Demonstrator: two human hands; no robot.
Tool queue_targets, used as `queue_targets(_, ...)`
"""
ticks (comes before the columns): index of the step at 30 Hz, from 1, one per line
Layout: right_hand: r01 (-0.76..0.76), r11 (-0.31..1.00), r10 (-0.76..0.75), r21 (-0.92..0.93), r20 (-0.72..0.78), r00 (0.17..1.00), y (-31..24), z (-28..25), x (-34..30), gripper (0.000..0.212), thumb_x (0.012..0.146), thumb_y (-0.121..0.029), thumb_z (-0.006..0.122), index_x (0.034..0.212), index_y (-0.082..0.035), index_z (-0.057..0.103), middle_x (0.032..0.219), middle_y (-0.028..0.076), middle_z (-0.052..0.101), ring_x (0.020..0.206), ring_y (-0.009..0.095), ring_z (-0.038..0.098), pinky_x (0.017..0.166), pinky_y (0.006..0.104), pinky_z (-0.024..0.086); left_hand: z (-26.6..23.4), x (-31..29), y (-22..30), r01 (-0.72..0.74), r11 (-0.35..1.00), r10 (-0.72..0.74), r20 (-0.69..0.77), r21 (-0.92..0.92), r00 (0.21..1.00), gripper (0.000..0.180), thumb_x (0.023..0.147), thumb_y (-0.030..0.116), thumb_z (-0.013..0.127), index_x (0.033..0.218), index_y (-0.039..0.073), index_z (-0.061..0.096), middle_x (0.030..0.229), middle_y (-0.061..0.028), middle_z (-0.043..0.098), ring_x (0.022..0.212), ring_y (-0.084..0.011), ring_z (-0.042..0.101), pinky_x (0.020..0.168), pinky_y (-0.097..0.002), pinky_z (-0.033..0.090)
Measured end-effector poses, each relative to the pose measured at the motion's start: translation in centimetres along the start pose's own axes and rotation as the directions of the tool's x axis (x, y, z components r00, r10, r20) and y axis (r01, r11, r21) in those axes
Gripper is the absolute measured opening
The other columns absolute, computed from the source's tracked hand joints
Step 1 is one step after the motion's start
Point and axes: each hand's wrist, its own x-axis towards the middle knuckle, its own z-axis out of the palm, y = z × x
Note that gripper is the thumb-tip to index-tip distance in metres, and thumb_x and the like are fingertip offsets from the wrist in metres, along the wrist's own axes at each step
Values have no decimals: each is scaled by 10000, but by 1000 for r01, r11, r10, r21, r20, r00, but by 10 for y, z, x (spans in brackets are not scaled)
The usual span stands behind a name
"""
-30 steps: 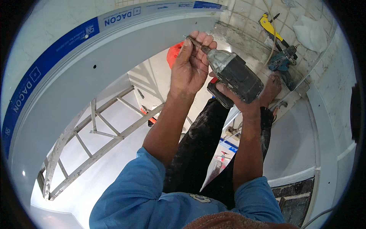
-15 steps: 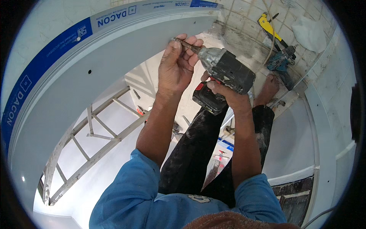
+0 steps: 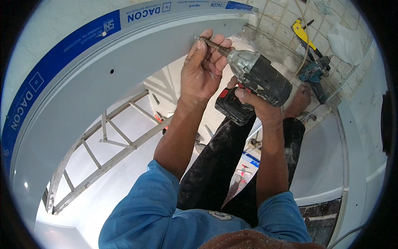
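My right hand (image 3: pixel 261 103) is wrapped round the grip of a worn black and grey cordless impact driver (image 3: pixel 265 79), just above its battery (image 3: pixel 234 106). The driver's nose points up and left, toward a grey metal frame (image 3: pixel 137 68). Thumb and fingers of my left hand (image 3: pixel 203 68) close round the driver bit (image 3: pixel 212 45) near its tip. A small shiny piece sticks out past the thumb, too small to name. The bit's tip is close to the frame; whether they touch I cannot tell. A dark round hole shows in the frame farther left.
Blue and white protective film (image 3: pixel 74 41) runs along the frame. A wooden ladder (image 3: pixel 99 166) lies or leans at the lower left. On the tiled surface at the upper right are a yellow riveter-like hand tool (image 3: pixel 304 35), a teal drill (image 3: pixel 315 74) and a white plastic bag (image 3: pixel 344 43).
The whole view has shifted, so hands, driver and frame appear a little farther right. My grip on the driver and bit looks the same.
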Motion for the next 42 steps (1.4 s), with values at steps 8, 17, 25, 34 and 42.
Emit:
queue_targets(8, 36, 992, -28, -120, 75, 997, -12, 0, -3, 279, 904, -45, 766, 1181, -79, 763, 1071, 48, 809, 930, 126, 727, 823, 347, 601, 4, -6, 7, 5, 998, -2, 42, -58, 999, 422, 1126, 243, 576, 1468, -2, 536, 1305, -204, 722, 1234, -355, 716, 1104, -511, 604)
queue_targets(17, 75, 977, -67, -198, 48, 997, -11, 4, -3, 353, 842, 42, 809, 1181, -37, 752, 1015, 50, 784, 778, 67, 636, 649, 249, 533, 3, -6, 8, 5, 993, 8, 101, -120, 995, 403, 1129, 244, 566, 1466, 24, 547, 1299, -191, 730, 1235, -353, 717, 1082, -495, 623)
queue_targets(25, 286, 910, -261, -299, 121, 958, -12, 5, -13, 330, 868, -51, 851, 1187, -60, 769, 1066, 50, 801, 932, 143, 724, 810, 340, 582, 16, -20, 20, 14, 987, 16, 183, -157, 983, 388, 1138, 256, 544, 1457, 38, 566, 1298, -187, 735, 1260, -355, 706, 1086, -486, 621)
queue_targets(34, 196, 909, -125, -368, 207, 970, -46, 35, -34, 320, 933, -210, 842, 1228, -109, 770, 1153, 46, 815, 1108, 218, 738, 1086, 461, 521, 46, -51, 50, -42, 990, 72, 224, -137, 972, 385, 1150, 243, 511, 1472, 37, 547, 1309, -194, 729, 1280, -364, 695, 1078, -467, 633)
queue_targets(42, 160, 788, -73, -594, 168, 983, -27, 43, -54, 506, 912, -364, 858, 1337, -132, 712, 1344, 163, 668, 1359, 392, 543, 1223, 630, 367, 65, -70, 75, -91, 996, 84, 233, 18, 969, 378, 1137, 275, 540, 1461, 85, 583, 1265, -103, 675, 1260, -273, 638, 1132, -497, 565)
